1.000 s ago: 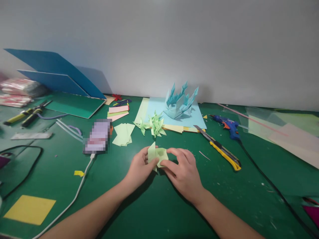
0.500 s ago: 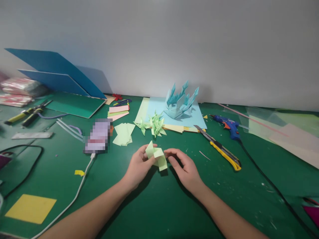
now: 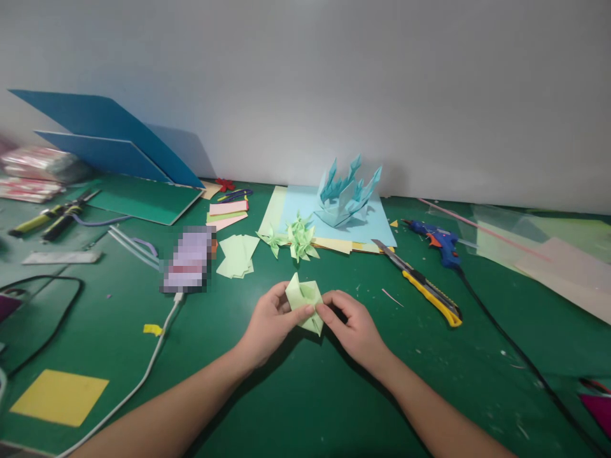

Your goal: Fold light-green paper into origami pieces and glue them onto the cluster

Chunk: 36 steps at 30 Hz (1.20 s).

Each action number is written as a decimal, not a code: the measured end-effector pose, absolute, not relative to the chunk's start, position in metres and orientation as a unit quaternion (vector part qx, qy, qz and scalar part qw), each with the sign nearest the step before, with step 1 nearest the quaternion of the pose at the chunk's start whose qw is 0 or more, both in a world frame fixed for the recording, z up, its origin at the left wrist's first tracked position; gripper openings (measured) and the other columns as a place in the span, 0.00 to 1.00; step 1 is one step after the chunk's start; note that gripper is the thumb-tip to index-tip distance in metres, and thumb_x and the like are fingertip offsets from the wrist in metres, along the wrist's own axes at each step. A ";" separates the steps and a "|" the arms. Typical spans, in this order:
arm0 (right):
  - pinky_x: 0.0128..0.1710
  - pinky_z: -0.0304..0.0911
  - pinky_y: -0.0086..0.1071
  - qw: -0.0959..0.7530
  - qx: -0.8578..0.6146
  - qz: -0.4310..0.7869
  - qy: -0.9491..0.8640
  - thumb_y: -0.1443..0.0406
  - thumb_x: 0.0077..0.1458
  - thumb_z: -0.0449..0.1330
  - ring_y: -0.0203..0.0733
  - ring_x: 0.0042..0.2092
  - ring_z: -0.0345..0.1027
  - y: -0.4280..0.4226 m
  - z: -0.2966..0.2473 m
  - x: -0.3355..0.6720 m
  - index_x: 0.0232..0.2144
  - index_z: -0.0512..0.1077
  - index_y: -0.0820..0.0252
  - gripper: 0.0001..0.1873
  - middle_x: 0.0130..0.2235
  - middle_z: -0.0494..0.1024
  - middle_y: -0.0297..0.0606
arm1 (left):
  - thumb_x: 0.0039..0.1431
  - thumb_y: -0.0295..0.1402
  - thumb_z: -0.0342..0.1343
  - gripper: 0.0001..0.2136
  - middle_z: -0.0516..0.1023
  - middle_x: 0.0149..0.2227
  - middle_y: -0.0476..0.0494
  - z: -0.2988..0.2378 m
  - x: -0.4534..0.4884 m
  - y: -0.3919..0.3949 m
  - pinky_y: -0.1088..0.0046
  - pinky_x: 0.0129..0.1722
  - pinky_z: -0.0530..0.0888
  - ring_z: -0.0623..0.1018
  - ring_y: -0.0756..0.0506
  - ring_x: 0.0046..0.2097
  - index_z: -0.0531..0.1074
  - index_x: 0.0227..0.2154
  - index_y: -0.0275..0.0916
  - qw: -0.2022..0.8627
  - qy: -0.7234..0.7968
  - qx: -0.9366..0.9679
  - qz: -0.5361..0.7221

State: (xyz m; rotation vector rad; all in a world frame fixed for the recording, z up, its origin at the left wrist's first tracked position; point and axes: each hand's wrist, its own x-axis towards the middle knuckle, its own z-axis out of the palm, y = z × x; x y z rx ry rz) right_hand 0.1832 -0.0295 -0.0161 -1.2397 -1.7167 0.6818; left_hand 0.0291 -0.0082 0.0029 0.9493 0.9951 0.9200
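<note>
A pale green piece of folded paper (image 3: 305, 294) is held between both hands above the green table (image 3: 305, 407). My left hand (image 3: 273, 321) grips it from the left, thumb across its front and fingers behind. At its right edge, my right hand (image 3: 351, 321) pinches the paper between thumb and fingers. Just beyond lie folded light green paper flowers (image 3: 300, 236). Left of these is a fanned stack of pale green paper pieces (image 3: 236, 256). The fingertips behind the paper are partly hidden.
A light blue folded paper piece (image 3: 341, 203) stands on coloured sheets at the back. On the right lie a yellow utility knife (image 3: 424, 289) and a blue glue gun (image 3: 442, 245) with its cord. A phone (image 3: 188, 261) with a white cable and pliers (image 3: 60, 216) lie left.
My right hand has moved left and closed on the paper's right edge. The paper's folds now form an opening facing up, and its right flap is drawn in.
</note>
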 end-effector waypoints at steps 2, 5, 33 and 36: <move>0.28 0.60 0.29 0.440 -0.504 0.271 -0.692 0.61 0.59 0.51 0.37 0.28 0.63 -0.030 -0.016 0.183 0.22 0.64 0.57 0.14 0.24 0.68 0.32 | 0.37 0.35 0.68 0.18 0.77 0.32 0.47 0.004 0.030 -0.008 0.73 0.36 0.72 0.76 0.48 0.34 0.70 0.33 0.36 0.687 0.440 0.417 0.401; 0.27 0.58 0.29 0.433 -0.512 0.263 -0.693 0.61 0.58 0.52 0.37 0.27 0.61 -0.030 -0.016 0.183 0.21 0.61 0.57 0.15 0.23 0.65 0.31 | 0.36 0.35 0.68 0.19 0.76 0.30 0.48 0.005 0.029 -0.007 0.74 0.33 0.71 0.74 0.49 0.32 0.69 0.32 0.36 0.688 0.437 0.425 0.393; 0.30 0.57 0.29 0.423 -0.487 0.287 -0.708 0.63 0.57 0.52 0.37 0.28 0.61 -0.032 -0.012 0.185 0.22 0.63 0.58 0.12 0.24 0.68 0.33 | 0.39 0.39 0.65 0.12 0.73 0.20 0.52 0.012 0.013 0.010 0.77 0.25 0.66 0.68 0.54 0.23 0.73 0.21 0.34 0.632 0.478 0.483 0.372; 0.27 0.58 0.28 0.451 -0.522 0.319 -0.649 0.62 0.56 0.53 0.36 0.27 0.62 -0.030 -0.013 0.187 0.23 0.66 0.59 0.12 0.24 0.69 0.32 | 0.40 0.37 0.65 0.11 0.72 0.19 0.52 0.013 0.009 0.014 0.78 0.24 0.66 0.69 0.54 0.22 0.72 0.21 0.34 0.623 0.469 0.520 0.348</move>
